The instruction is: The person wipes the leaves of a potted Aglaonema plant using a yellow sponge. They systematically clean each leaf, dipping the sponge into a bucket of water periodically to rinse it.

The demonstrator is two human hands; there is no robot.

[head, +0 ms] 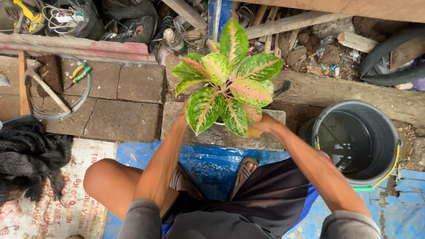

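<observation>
A leafy plant (228, 79) with green and pink variegated leaves stands over a grey concrete block (265, 139) in front of me. Only a sliver of its pot (220, 123) shows under the foliage. My left hand (182, 116) reaches in from the left and my right hand (262, 124) from the right, both at the pot's sides beneath the leaves. The leaves hide most of the fingers, so the grip itself is barely visible.
A dark bucket (389, 137) holding water stands to the right. A coil of wire (82, 99), pliers (80, 73) and a hammer (46, 88) lie on paving slabs at left, beside a black net (28, 155). Rubble and timber lie behind. My sandalled feet rest on a blue sheet (212, 161).
</observation>
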